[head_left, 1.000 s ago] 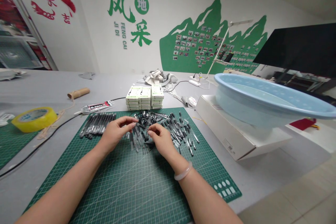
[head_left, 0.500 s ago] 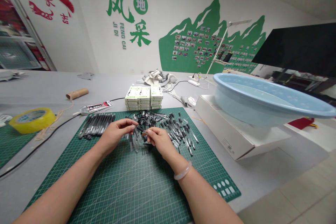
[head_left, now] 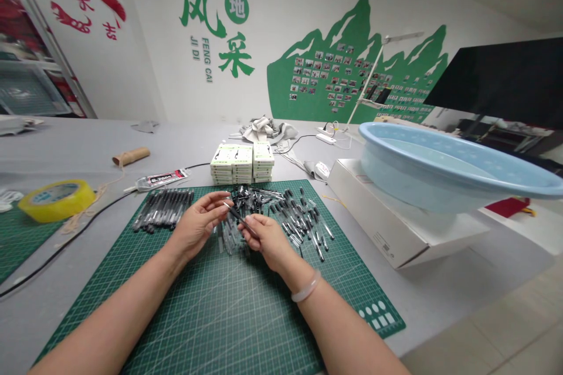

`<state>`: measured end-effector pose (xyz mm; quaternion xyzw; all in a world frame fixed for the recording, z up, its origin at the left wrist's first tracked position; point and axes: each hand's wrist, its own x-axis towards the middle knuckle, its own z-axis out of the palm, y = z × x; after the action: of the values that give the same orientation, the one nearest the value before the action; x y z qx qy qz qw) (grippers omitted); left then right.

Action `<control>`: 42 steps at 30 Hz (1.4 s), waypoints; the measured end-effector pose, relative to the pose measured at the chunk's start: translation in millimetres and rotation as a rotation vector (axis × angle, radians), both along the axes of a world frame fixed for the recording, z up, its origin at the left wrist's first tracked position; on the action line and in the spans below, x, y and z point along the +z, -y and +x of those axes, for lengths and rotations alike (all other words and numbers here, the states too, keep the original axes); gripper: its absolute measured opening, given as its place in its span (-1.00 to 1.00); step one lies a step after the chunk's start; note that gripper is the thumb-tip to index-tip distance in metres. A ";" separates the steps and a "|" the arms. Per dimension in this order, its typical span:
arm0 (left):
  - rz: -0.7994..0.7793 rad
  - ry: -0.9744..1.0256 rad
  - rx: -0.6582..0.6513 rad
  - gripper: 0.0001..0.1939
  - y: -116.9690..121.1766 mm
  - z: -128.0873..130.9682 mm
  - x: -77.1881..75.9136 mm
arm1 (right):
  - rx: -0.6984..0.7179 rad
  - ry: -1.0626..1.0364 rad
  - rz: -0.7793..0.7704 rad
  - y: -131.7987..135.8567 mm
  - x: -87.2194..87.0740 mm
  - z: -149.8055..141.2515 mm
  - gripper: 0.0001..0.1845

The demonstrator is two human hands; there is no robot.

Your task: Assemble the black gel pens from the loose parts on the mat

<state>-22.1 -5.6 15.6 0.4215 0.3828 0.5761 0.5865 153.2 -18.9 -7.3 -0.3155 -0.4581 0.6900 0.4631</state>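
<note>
While the right hand (head_left: 267, 239) is pinching a dark pen (head_left: 238, 217) betw. thumb & fingers in the head view, the left hand (head_left: 200, 224) is curling by the pen's thinner, pale-tipped end; its thumb & fingertips are lying close tog., but can't tell whether they're gripping that tip or just hovering beside it; the pen is slanting up-left betw. the two hands, above the green mat (head_left: 211, 316); loose pens & parts (head_left: 291, 217) are lying jumbled beyond & to the right of the fingers; a neat row of pens (head_left: 162, 211) is lying on the mat's far-left part, near the left hand; stacked cartons (head_left: 232, 155) are standing behind the pile, by the mat's far edge; re doing it well, imo the right grip is needing to be firm w/o squeezing, as a slim barrel is prob. rolling easily; the left fingertips are needing to line up w/ the pen's length, so the thin end isn't bending; holding it just clear of the pile is prob. helping too, w/ loose bits lying so near
</note>
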 end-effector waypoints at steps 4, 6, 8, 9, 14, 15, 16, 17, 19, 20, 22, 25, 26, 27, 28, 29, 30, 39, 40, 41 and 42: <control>-0.022 0.054 -0.074 -0.60 3.9 4.8 2.8 | -0.030 -0.042 0.015 -0.3 1.1 -0.4 -0.70; -0.027 0.068 -0.062 -0.70 2.8 7.2 -0.4 | -0.046 -0.029 0.030 -0.5 0.1 -0.9 -0.71; -0.037 0.073 -0.006 -0.80 0.4 8.5 -5.1 | -0.056 -0.012 0.038 -0.5 -1.6 -1.6 -0.73; -0.049 0.075 0.018 -0.82 -0.9 8.5 -7.3 | -0.051 -0.005 0.040 -0.4 -2.3 -1.9 -0.73; -0.131 0.113 0.003 -0.76 -3.0 5.5 -8.8 | 0.031 -0.013 0.047 1.8 -1.6 -3.1 -0.65; -0.134 0.119 -0.016 -0.76 -2.3 5.1 -7.6 | 0.044 -0.020 0.041 2.4 -0.8 -3.3 -0.63; -0.130 0.125 -0.033 -0.76 -1.5 5.0 -6.5 | 0.051 -0.028 0.032 2.8 0.0 -3.4 -0.62; -0.123 0.131 -0.050 -0.75 -0.5 5.1 -5.4 | 0.054 -0.034 0.023 3.1 0.7 -3.6 -0.62; -0.104 0.147 -0.082 -0.74 1.3 6.5 -4.3 | 0.050 -0.040 0.017 3.3 1.1 -3.9 -0.62; -0.093 0.152 -0.084 -0.74 2.0 7.6 -4.3 | 0.047 -0.038 0.021 3.2 0.8 -4.0 -0.62; -0.078 0.150 -0.056 -0.79 2.6 9.9 -5.1 | 0.045 -0.032 0.036 3.0 -0.2 -4.1 -0.63; -0.079 0.129 0.012 -0.83 2.2 12.0 -6.6 | 0.064 -0.030 0.045 3.2 -0.8 -3.9 -0.65; -0.082 0.125 0.021 -0.83 1.8 12.0 -6.7 | 0.075 -0.034 0.038 3.5 -0.4 -3.7 -0.66; -0.083 0.123 0.022 -0.82 1.5 11.7 -6.6 | 0.087 -0.042 0.027 3.8 0.2 -3.5 -0.66; -0.078 0.122 0.022 -0.81 1.2 11.1 -6.2 | 0.099 -0.054 0.014 4.2 1.0 -3.3 -0.66; -0.072 0.122 0.020 -0.82 1.0 10.4 -5.7 | 0.109 -0.067 0.004 4.6 1.9 -3.1 -0.66; -0.065 0.121 0.018 -0.82 1.0 9.7 -5.2 | 0.117 -0.079 -0.004 5.0 2.8 -3.0 -0.66; -0.021 -0.060 -0.182 -0.70 10.2 22.5 -8.1 | 0.076 -0.107 -0.052 6.4 5.2 -5.0 -0.63; -0.012 -0.105 -0.197 -0.69 9.3 23.0 -8.6 | 0.069 -0.105 -0.061 5.7 4.9 -5.0 -0.61; -0.001 -0.147 -0.184 -0.68 7.3 21.4 -8.5 | 0.059 -0.095 -0.063 4.8 4.3 -4.8 -0.59; 0.010 -0.182 -0.145 -0.67 4.0 17.2 -7.8 | 0.039 -0.075 -0.057 3.5 3.6 -4.3 -0.59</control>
<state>-5.0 -9.7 7.7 0.5016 0.4002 0.4931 0.5874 148.9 -22.5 -3.7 -0.2933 -0.4266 0.7230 0.4574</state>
